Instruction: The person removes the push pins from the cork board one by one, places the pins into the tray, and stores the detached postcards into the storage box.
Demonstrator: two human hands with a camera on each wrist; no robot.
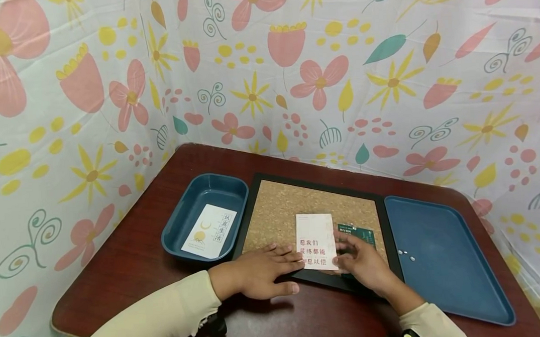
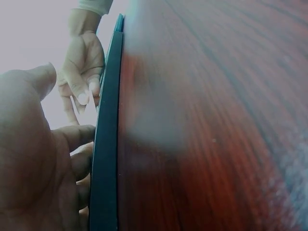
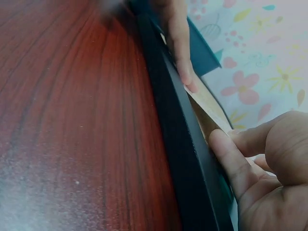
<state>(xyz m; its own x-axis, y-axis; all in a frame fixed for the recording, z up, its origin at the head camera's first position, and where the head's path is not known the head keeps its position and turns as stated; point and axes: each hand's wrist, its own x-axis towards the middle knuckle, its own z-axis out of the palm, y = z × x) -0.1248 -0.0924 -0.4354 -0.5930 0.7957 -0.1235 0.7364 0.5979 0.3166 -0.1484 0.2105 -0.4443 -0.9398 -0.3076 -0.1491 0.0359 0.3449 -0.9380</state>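
Observation:
A white card with red Chinese characters (image 1: 315, 237) lies over the cork board (image 1: 272, 208), its right edge slightly lifted in the right wrist view. My right hand (image 1: 362, 260) pinches that edge between thumb and fingers. My left hand (image 1: 261, 272) lies flat, palm down, across the board's lower frame, and its fingertips touch the card's lower left side. Partly hidden behind my right hand is a dark green card (image 1: 363, 233) on the board. A small shiny spot shows near its top edge, too small to identify.
Left of the board stands a deep blue tray (image 1: 168, 238) holding a white card with black characters (image 1: 209, 231). A flat blue tray (image 1: 450, 261) on the right bears several small pale pins (image 1: 406, 253). All sit on a dark red wooden table (image 1: 120, 265) before a floral curtain.

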